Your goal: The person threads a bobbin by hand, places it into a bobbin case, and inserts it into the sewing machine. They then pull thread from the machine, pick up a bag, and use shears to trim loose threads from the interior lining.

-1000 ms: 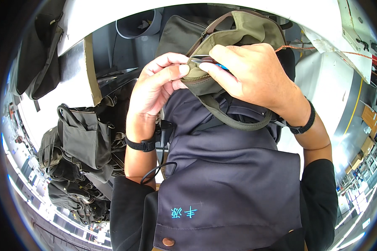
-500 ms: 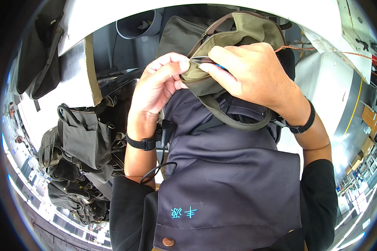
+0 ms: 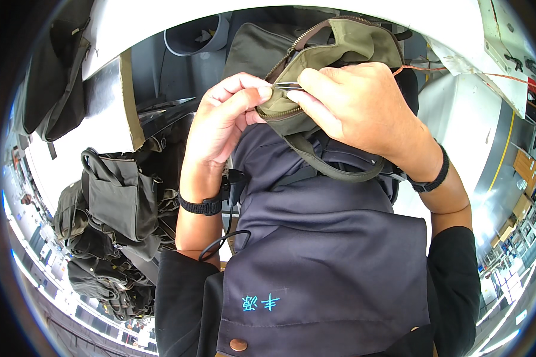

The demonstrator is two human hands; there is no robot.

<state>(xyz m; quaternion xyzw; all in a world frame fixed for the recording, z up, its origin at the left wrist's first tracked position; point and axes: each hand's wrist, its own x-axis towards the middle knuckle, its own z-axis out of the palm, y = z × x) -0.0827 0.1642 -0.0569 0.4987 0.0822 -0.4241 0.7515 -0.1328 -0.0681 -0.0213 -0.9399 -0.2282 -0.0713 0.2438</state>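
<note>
An olive-green bag [image 3: 357, 37] lies over my lap with its zipped mouth gaping, lighter lining showing inside. My left hand [image 3: 229, 113] pinches the bag's edge near the end of the brass-toothed zipper [image 3: 283, 114], thumb against forefinger. From above right, my right hand [image 3: 360, 104] is closed on a small tool with two slim metal blades, which look like thread snips [image 3: 289, 85]. Their tips point left and reach my left fingertips. Most of the tool is hidden inside the right hand. A dark carry handle [image 3: 339, 174] loops below the bag.
Dark bags [image 3: 122, 196] are piled at the left, and more hang at the upper left [image 3: 53, 71]. Beyond my hands stand a grey bin [image 3: 196, 38] and a white table edge [image 3: 268, 7]. An orange cord [image 3: 435, 68] runs off to the right. A dark apron [image 3: 321, 262] covers my front.
The snips' blades now show more plainly between my hands, and the blue part seen by my right thumb is hidden. Both hands stay almost in place.
</note>
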